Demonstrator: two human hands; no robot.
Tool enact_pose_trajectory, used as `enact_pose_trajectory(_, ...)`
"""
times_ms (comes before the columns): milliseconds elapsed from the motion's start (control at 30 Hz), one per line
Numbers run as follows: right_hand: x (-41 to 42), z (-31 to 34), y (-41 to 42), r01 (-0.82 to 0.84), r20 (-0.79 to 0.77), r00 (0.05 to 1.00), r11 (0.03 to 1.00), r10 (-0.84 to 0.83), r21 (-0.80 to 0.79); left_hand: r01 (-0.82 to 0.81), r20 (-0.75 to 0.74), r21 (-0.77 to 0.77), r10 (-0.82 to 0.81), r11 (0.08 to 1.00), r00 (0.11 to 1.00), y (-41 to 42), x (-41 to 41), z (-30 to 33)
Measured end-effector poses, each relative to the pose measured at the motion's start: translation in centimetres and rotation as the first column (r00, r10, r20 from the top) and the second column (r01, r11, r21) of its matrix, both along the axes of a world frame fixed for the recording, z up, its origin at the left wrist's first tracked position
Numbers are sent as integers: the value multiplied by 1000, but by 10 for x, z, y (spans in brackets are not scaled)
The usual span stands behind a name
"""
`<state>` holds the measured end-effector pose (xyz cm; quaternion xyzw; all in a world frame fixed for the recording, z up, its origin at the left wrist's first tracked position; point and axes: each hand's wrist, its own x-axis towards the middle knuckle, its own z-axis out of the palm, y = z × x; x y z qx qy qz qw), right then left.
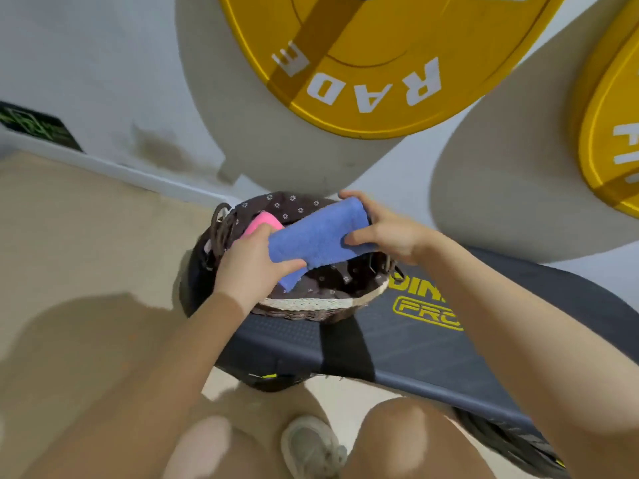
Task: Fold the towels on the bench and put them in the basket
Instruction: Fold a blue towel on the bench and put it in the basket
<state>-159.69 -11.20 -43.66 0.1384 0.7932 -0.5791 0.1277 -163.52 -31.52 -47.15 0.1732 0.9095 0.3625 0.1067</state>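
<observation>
Head view. A folded blue towel (320,236) is held over the mouth of the basket (311,305), tilted, its lower end down toward the near rim. The left hand (252,261) grips the towel's lower left end, fingers curled round it, thumb on top. The right hand (387,233) grips the upper right end, fingers wrapped over the far edge, thumb pressed on the near face. A pink towel (264,221) lies inside the basket at its left side, partly hidden behind the left hand. The basket, wicker with a dark flowered lining, stands at the left end of the bench (397,354). Two yellow plates (363,57) hang on the wall behind. A shoe (311,447) is on the floor below the near edge.
</observation>
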Motion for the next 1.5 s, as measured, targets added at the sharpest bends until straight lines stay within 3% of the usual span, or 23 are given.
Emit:
enact_pose_trajectory(100, -49, -22, -19, -16, 1, 1000, 999, 16, 50, -80, 28, -97, 83, 992, 996, -11, -15, -15)
enact_pose_trajectory(233, -90, -51, -27, -88, 66, 995, 982, 78, 167, -79, -205, -401, -5, 913, 979, -12, -28, -36)
enact_pose_trajectory(333, -107, -70, -27, -164, 67, 986, 939, 150, 304, -33, -148, -541, -56, 840, 987, -1, -30, -48)
enact_pose_trajectory(467, -116, -96, -39, -220, 9, 973, 919, 230, 326, -58, -163, -631, -59, 773, 985, 10, -24, -56)
enact_pose_trajectory(567, -126, -108, -42, -203, 48, 978, 861, 205, 467, -77, -225, -671, -103, 738, 969, 11, -20, -60)
enact_pose_trajectory(667, -121, -109, -47, -74, 53, 997, 738, 51, 671, -133, -338, -652, -129, 746, 932, 10, -25, -59)
enact_pose_trajectory(733, -107, -109, -53, 27, -40, 999, 683, 3, 730, -78, -285, -623, -133, 778, 949, 9, -29, -58)
enact_pose_trajectory(900, -85, -115, -53, 2, -130, 989, 889, 65, 458, 111, -4, -591, -140, 799, 990, 13, -54, -56)
enact_pose_trajectory(967, -93, -113, -42, 23, -103, 995, 968, 2, 248, 196, 146, -571, -136, 797, 980, 15, -64, -55)
enact_pose_trajectory(1067, -109, -110, -25, 19, -42, 999, 1000, -20, -18, 268, 312, -548, -104, 792, 944, 17, -76, -54)
enact_pose_trajectory(1267, -118, -106, -12, -235, 7, 972, 966, 236, 111, 274, 341, -561, -83, 781, 936, 17, -76, -60)
enact_pose_trajectory(1500, -116, -110, -26, -177, -109, 970, 940, 217, 291, 117, 196, -507, -18, 854, 980, 15, -58, -66)
